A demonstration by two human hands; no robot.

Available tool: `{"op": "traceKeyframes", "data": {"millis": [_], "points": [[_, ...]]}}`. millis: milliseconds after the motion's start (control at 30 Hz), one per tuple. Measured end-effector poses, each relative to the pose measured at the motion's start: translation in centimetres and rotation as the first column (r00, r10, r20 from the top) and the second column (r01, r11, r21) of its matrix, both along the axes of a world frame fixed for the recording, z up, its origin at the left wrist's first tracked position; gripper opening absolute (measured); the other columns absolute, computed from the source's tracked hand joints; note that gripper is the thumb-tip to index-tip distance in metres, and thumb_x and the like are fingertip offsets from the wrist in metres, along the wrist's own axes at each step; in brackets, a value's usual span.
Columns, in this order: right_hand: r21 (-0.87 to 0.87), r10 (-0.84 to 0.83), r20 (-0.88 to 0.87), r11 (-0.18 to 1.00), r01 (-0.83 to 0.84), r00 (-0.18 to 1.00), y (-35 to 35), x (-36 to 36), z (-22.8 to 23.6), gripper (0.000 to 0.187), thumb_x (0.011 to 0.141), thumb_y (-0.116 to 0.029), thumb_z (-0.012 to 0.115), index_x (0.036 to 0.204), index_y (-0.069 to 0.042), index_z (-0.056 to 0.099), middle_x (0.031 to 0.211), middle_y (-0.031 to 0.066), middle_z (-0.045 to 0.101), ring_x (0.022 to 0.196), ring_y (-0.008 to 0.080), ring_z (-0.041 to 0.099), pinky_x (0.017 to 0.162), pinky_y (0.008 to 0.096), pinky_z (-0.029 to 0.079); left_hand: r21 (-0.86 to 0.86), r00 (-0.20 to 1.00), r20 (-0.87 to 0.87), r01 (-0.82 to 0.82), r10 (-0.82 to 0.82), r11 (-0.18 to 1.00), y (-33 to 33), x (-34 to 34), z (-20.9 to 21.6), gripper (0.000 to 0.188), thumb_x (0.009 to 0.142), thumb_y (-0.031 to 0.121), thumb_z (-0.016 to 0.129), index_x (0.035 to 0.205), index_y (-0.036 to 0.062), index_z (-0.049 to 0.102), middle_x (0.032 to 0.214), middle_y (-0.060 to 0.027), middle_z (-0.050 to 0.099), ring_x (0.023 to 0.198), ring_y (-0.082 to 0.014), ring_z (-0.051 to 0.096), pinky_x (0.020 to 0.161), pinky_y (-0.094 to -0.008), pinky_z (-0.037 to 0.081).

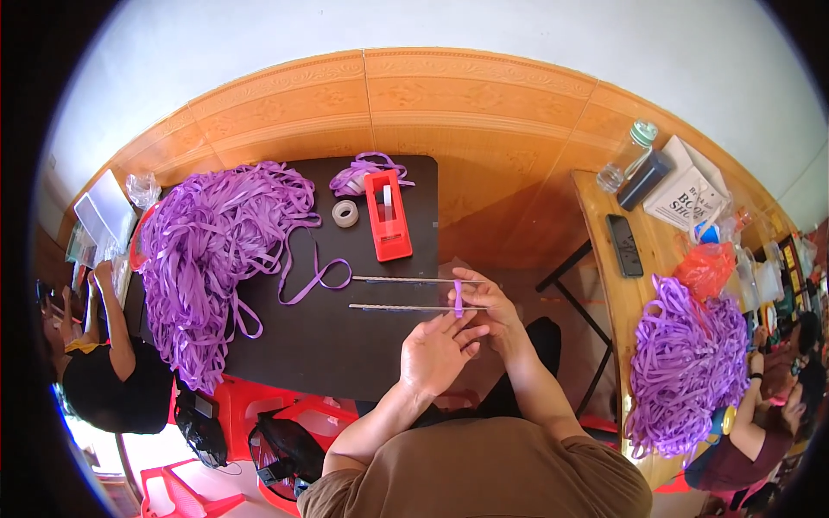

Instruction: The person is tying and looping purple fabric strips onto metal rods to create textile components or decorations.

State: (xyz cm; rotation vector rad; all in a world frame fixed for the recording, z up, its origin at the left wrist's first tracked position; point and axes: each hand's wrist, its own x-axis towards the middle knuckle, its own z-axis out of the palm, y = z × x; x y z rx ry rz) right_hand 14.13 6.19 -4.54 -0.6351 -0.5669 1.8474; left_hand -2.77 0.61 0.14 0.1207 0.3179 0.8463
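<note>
Two thin metal rods (406,307) stick out side by side past the right edge of the dark table. Near their free ends a short purple ribbon (458,299) loops across both. My right hand (494,309) is around these ends, its fingers closed on the ribbon; the exact grip is partly hidden. Just below the nearer rod is my left hand (436,352), palm up, with fingers stretched toward the ribbon and the right fingers. Whether it touches the ribbon is unclear. From the large purple ribbon heap (229,233), a loose strand (298,289) curls toward the rods.
On the dark table (328,354) lie a red tape dispenser (393,242), a tape roll (344,213) and a small ribbon bundle. The wooden table (596,211) at right carries a phone (624,246), a bottle (626,155) and another ribbon heap (686,371). People sit at both sides.
</note>
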Motion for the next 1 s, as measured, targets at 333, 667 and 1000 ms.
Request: {"op": "traceKeyframes", "data": {"millis": [333, 667, 1000], "points": [[0.047, -0.109, -0.352, 0.99, 0.134, 0.929, 0.0, -3.1, -7.3, 0.037, 0.087, -0.007, 0.063, 0.123, -0.008, 0.052, 0.093, 0.0096, 0.066, 0.083, 0.0185, 0.067, 0.069, 0.0263, 0.056, -0.014, 1.0, 0.012, -0.004, 0.004, 1.0, -0.1, 0.0, -0.4, 0.065, 0.083, 0.038, 0.055, 0.131, -0.004, 0.04, 0.13, -0.015, 0.048, 0.119, -0.0342, 0.047, 0.096, -0.04, 0.036], [0.08, -0.121, -0.184, 0.987, 0.138, 0.975, -0.3, 0.8, -2.8, 0.041, 0.092, -0.02, 0.055, 0.13, -0.007, 0.046, 0.11, 0.019, 0.062, 0.094, 0.0286, 0.062, 0.08, 0.0392, 0.051, 0.022, 1.0, -0.003, 0.011, -0.011, 1.0, -0.3, 0.1, 0.0, 0.063, 0.084, 0.036, 0.054, 0.132, -0.0024, 0.04, 0.132, -0.0141, 0.047, 0.119, -0.0324, 0.047, 0.095, -0.0389, 0.036], [0.21, -0.145, 0.349, 0.975, 0.074, 0.926, 1.2, -0.6, 0.6, 0.013, 0.081, 0.0, 0.067, 0.094, -0.003, 0.063, 0.083, 0.0097, 0.066, 0.077, 0.015, 0.065, 0.07, 0.0269, 0.052, 0.205, 0.983, -0.17, -0.027, 0.063, 0.978, -0.9, 0.4, 0.2, 0.052, 0.089, 0.026, 0.052, 0.135, 0.0079, 0.037, 0.136, -0.0102, 0.043, 0.117, -0.0314, 0.048, 0.093, -0.0389, 0.037]]}}
